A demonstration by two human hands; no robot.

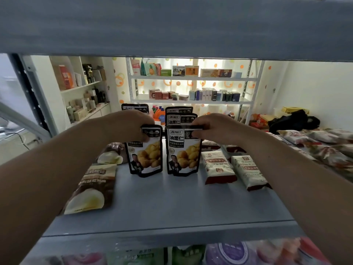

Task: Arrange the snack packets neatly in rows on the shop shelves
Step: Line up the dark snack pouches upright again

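Note:
Two black-and-white chestnut packets stand upright side by side on the grey shelf point(172, 203). My left hand point(131, 125) pinches the top of the left chestnut packet point(146, 155). My right hand point(212, 129) pinches the top of the right chestnut packet point(183, 153). More of the same packets stand in rows behind them: one behind my left hand point(134, 107) and two behind the right packet point(180, 118). Both forearms reach in between this shelf and the shelf board above point(172, 25).
A brown bun packet point(91, 188) lies at the left, another point(111, 155) behind it. Two cream-and-red packets point(217, 167) point(248, 173) lie at the right, with several floral packets point(328, 148) farther right. Purple and green packets point(225, 253) fill the lower shelf. Stocked racks point(193, 79) stand across the room.

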